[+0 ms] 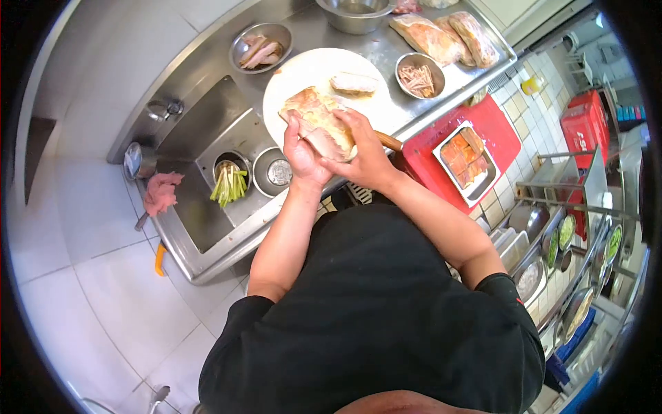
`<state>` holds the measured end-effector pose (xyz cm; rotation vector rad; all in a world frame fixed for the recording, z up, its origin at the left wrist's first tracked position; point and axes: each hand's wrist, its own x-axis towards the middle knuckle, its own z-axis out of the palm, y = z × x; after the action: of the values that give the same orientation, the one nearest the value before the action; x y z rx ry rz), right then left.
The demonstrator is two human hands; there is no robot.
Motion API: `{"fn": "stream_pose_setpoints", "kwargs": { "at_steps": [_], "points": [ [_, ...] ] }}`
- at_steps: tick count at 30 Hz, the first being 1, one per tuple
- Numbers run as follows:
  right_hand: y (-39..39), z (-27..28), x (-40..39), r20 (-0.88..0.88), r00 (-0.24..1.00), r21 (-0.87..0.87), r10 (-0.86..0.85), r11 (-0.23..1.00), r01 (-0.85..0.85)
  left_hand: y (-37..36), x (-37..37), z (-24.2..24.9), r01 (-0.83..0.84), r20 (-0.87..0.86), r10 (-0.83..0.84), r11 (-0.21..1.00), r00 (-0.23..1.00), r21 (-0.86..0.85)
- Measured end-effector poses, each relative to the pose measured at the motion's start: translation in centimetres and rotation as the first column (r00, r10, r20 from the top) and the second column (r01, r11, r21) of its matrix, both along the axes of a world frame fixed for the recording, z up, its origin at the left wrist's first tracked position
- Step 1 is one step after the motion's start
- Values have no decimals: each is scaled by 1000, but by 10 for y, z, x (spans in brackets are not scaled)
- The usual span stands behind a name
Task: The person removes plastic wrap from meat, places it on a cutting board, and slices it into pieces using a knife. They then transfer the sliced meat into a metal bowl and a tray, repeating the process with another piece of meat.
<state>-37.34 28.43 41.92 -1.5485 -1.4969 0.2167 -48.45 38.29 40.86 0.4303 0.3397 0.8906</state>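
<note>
Both hands hold a large piece of cooked meat [316, 114] with a browned edge, over a round white cutting board [331, 63]. My left hand [303, 155] grips its near left side, fingers bent up against it. On the right side, my right hand [365, 148] has its fingers over the meat's edge. Behind them on the board lies a smaller pale piece [353, 83]. A brown wooden handle [388, 141] sticks out past my right hand; what it belongs to is hidden. Metal bowls with sliced meat [262, 52] and thin strips [416, 80] flank the board.
Left of the board is a steel sink [200, 176] with green stalks [229, 185] and a metal bowl [273, 172]. A pink cloth [162, 192] hangs at its corner. Packed meat [426, 39] lies back right. A tray [467, 164] rests on a red surface [494, 124] at right.
</note>
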Motion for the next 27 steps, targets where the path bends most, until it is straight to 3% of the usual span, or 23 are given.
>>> {"fn": "stream_pose_setpoints", "kwargs": {
  "at_steps": [2, 3, 4, 6, 7, 9, 12, 14, 18, 21, 23, 27],
  "points": [
    [-18, 0, 14, -240, 970, 5, 29, 1000, -29, -9, 5, 16, 45, 39, -43, 998, 998, -35],
    [-23, 2, 15, -435, 900, 21, 15, 1000, -7, -12, 5, 21, 154, 149, -134, 980, 980, -130],
    [-37, 7, 19, -672, 740, 7, 14, 1000, -13, -14, 6, 21, 271, 266, -211, 939, 941, -212],
    [-63, 19, 31, -874, 485, 26, 14, 999, 18, -18, 14, 10, 305, 275, -236, 921, 932, -241],
    [-75, 14, 40, -974, 212, 78, 73, 997, 12, -19, 17, 8, 418, 307, -353, 890, 884, -179],
    [-101, 12, 58, -985, -18, 171, 171, 985, 4, -21, 22, 3, 563, 295, -518, 822, 803, -89],
    [-140, 3, 85, -892, -395, 207, 222, 975, 81, -30, 31, 2, 510, 152, -511, 859, 846, 50],
    [-166, -17, 104, -798, -457, 394, 394, 914, 100, -31, 36, 3, 593, 61, -600, 799, 798, 98],
    [-231, -47, 128, -809, -439, 241, 391, 902, 359, -59, 60, 20, 694, -220, -660, 702, 719, 160],
    [-302, -90, 148, -960, -269, -29, 82, 924, 382, -88, 93, -13, 774, -337, -712, 627, 616, 89],
    [-355, -122, 154, -930, -356, -262, -93, 847, 463, -120, 120, -33, 817, -495, -743, 566, 450, -107],
    [-452, -210, 182, -766, -569, -592, -299, 673, 444, -219, 201, -89, 771, -589, -771, 521, 242, -367]
  ]
}}
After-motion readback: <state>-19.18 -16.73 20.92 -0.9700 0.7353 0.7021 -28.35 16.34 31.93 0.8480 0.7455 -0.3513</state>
